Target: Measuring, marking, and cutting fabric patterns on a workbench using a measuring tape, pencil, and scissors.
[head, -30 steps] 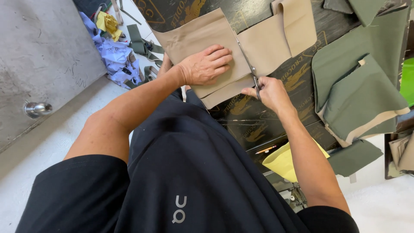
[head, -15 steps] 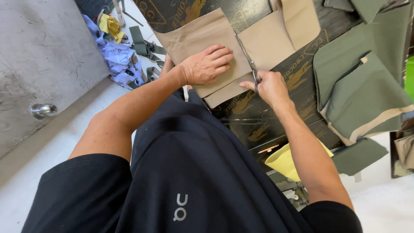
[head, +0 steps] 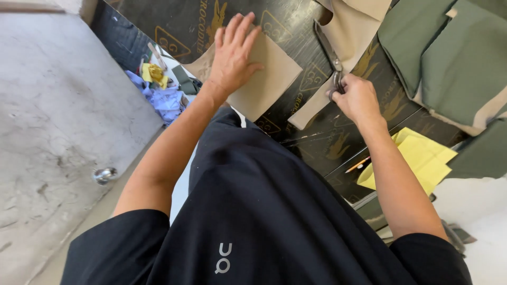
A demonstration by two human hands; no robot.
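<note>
Tan fabric (head: 274,74) lies on the black desk (head: 296,26) at 12 o'clock; likely soft and limp. Left hand (head: 232,53) presses it, fingers spread. Right hand (head: 359,97), fingers closed, grips scissors (head: 328,53).

— What is lying around the black bench (head: 338,142)?

— Grey concrete floor (head: 58,121) is stretching left (scuffed, daylight falling on it), with a small shiny metal knob (head: 104,175) sitting on it. Cloth scraps (head: 163,89) are piling up at the bench's left edge; yellow paper (head: 422,158) is showing below its near-right edge.
</note>
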